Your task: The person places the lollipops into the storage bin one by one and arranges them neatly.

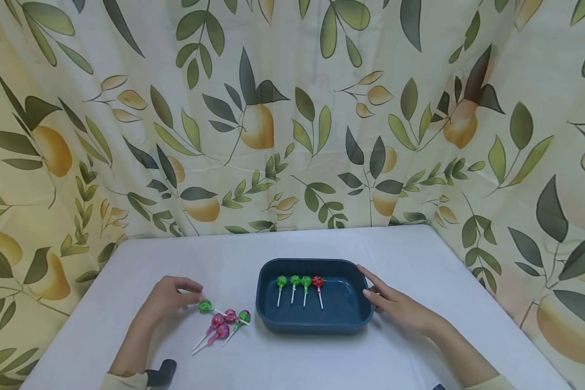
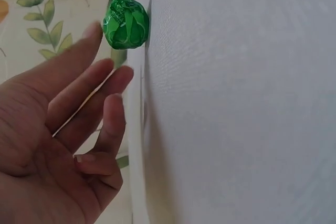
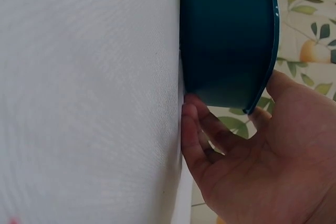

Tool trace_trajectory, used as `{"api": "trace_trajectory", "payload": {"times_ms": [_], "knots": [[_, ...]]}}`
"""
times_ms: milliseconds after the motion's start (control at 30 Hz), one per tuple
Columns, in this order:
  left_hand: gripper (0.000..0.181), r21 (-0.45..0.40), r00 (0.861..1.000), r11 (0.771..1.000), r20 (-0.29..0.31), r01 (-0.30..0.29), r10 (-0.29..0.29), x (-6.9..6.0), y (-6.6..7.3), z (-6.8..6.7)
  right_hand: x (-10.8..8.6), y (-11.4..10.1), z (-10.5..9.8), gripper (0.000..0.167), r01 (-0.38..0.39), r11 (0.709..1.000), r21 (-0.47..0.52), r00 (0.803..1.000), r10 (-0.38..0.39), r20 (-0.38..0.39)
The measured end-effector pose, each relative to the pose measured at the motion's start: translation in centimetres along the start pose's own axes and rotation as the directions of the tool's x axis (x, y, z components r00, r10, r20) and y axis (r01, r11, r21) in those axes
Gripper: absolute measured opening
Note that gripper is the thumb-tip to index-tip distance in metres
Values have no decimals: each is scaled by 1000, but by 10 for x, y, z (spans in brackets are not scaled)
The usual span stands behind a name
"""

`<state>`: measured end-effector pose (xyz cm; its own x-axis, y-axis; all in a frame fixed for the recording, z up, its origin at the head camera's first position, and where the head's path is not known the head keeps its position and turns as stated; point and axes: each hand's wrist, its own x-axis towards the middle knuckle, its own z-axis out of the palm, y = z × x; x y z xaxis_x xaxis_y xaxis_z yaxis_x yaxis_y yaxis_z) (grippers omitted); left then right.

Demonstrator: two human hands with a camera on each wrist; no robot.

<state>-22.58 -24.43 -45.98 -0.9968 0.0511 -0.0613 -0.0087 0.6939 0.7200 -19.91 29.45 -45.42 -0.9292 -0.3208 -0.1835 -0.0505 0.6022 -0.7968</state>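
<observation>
In the head view, my left hand (image 1: 168, 300) reaches over a small pile at the left, its thumb and forefinger next to a green-wrapped lollipop (image 1: 205, 306). That lollipop's green head (image 2: 126, 24) lies just past the loosely bent fingers in the left wrist view, with no grip on it visible. Pink lollipops (image 1: 223, 330) and another green one (image 1: 244, 316) lie beside it. My right hand (image 1: 402, 309) holds the right end of a dark blue tray (image 1: 314, 326), fingers at its rim and outer wall. Inside stand out three green lollipops (image 1: 305, 281) and one red lollipop (image 1: 317, 281) in a row.
A white-covered table (image 1: 302, 363) bears the tray and the pile. A curtain (image 1: 292, 179) patterned with fruit and leaves hangs behind the table and along its sides. The pile lies close to the tray's left end.
</observation>
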Motion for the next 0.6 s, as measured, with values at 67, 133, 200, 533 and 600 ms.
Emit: {"api": "trace_trajectory", "payload": {"times_ms": [67, 133, 200, 533, 600], "knots": [[31, -11, 1000, 1000, 19, -8, 8, 0, 1, 0, 0, 0, 0, 63, 0, 1000, -3, 1000, 0, 1], [35, -20, 999, 1000, 37, -19, 20, 0, 1, 0, 0, 1, 0, 63, -2, 1000, -5, 1000, 2, 2], [37, -20, 999, 1000, 41, -21, 22, 0, 1, 0, 0, 1, 0, 63, -1, 1000, -3, 1000, 1, 3], [26, -16, 994, 997, 75, -75, 76, -2, 3, 3, 0, 0, 0, 63, -1, 1000, -7, 1000, 1, 1], [25, -7, 993, 996, 78, -85, 85, -4, 5, 3, 0, 0, 0, 63, -2, 1000, -8, 1000, 2, -1]]}}
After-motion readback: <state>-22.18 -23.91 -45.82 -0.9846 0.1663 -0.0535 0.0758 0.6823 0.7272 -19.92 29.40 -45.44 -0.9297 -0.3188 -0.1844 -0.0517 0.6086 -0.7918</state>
